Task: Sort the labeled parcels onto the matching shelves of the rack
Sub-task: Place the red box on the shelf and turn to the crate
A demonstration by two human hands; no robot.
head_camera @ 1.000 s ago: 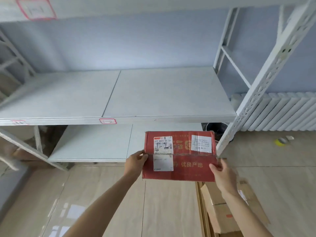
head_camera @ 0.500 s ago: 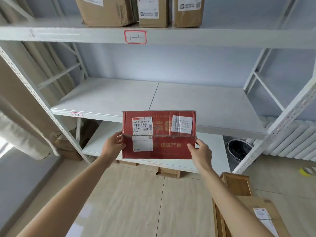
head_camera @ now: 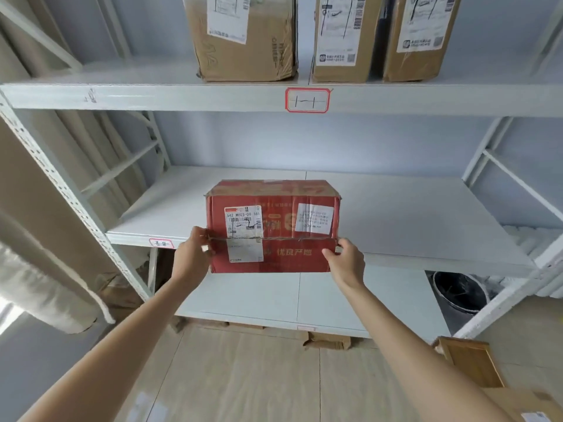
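Both hands, left and right, grasp the red parcel before the middle shelf.

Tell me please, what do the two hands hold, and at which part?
The red parcel, by its two ends: left hand on its left end, right hand on its right.

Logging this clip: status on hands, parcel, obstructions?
Left hand and right hand grip the red parcel by its ends. Parcel level, in front of the middle shelf. Three brown parcels on the shelf above. Path open.
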